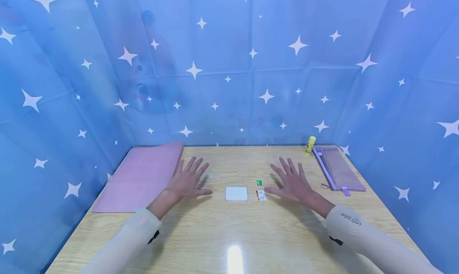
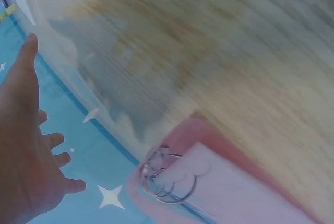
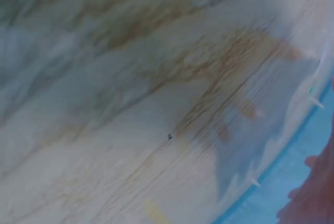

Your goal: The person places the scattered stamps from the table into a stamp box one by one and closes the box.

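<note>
Both hands are spread over the wooden table, with shadows beneath them. My left hand [image 1: 186, 182] has straight fingers and holds nothing; it is nearest the right edge of a pink folder [image 1: 140, 180]. In the left wrist view, metal rings [image 2: 177, 198] show at the folder's edge. With fingers fanned out, my right hand [image 1: 294, 185] is also bare, its thumb tip beside a small white-and-red piece [image 1: 261, 195]. Just behind that piece lies a small green square [image 1: 259, 182]. Between the hands is a white rounded rectangle [image 1: 236, 193], lying flat.
A purple-edged zip pouch [image 1: 344, 168] lies at the table's right side, something slim showing inside. Behind its left corner stands a yellow glue stick [image 1: 310, 145]. Blue star-patterned curtains [image 1: 229, 91] enclose the table [image 1: 215, 234] at the back and sides.
</note>
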Available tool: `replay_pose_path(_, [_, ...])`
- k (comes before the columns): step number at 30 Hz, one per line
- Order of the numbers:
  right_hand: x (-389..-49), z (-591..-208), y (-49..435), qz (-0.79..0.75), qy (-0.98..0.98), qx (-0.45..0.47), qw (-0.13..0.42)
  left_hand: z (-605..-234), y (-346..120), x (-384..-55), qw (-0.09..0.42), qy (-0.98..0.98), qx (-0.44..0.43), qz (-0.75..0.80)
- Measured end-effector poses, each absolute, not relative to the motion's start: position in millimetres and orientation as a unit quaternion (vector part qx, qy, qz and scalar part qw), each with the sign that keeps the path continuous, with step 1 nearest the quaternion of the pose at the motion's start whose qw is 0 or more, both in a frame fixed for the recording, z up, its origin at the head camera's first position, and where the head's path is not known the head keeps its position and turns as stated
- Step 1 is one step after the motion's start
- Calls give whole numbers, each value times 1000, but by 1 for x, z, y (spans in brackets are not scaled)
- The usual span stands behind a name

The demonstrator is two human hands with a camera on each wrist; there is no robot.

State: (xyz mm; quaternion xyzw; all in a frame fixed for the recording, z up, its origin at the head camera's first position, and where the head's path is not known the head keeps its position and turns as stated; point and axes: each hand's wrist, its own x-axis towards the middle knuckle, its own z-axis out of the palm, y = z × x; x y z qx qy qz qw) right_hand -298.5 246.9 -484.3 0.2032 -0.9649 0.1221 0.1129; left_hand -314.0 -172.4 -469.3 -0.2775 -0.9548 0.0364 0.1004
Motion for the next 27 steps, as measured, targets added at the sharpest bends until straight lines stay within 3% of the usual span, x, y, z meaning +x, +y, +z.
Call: replay_pose_path(27, [-275,-486,224,124,-950,268,103,-466,-128,-304,67,-925,-375,-1])
